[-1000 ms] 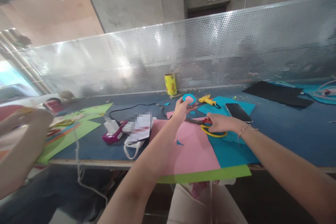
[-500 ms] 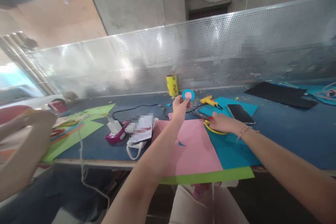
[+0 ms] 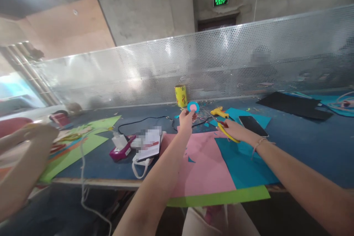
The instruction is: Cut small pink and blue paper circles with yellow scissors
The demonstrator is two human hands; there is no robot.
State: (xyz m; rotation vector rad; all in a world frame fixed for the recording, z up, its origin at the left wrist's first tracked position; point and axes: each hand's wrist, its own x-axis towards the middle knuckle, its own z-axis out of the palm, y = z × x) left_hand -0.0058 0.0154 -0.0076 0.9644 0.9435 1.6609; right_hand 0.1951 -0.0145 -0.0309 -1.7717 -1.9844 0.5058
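Observation:
My left hand (image 3: 186,118) is closed on a small round paper cutout (image 3: 193,107), blue with a pink centre, held up above the blue table (image 3: 304,132). My right hand (image 3: 231,130) grips yellow-handled scissors (image 3: 226,132), lifted a little over the blue paper sheet (image 3: 243,162). Under both forearms lie a pink sheet (image 3: 204,166) and a green sheet (image 3: 221,196) at the table's near edge.
A yellow glue gun (image 3: 218,111), a black phone (image 3: 253,125) and a yellow can (image 3: 180,96) sit beyond my hands. A charger, a purple box (image 3: 121,148) and cables lie left. Another person's arm (image 3: 22,169) is at the far left. A perforated metal screen (image 3: 249,55) backs the table.
My right hand has lifted the scissors off the blue sheet. My left hand has carried the round cutout slightly farther away and up.

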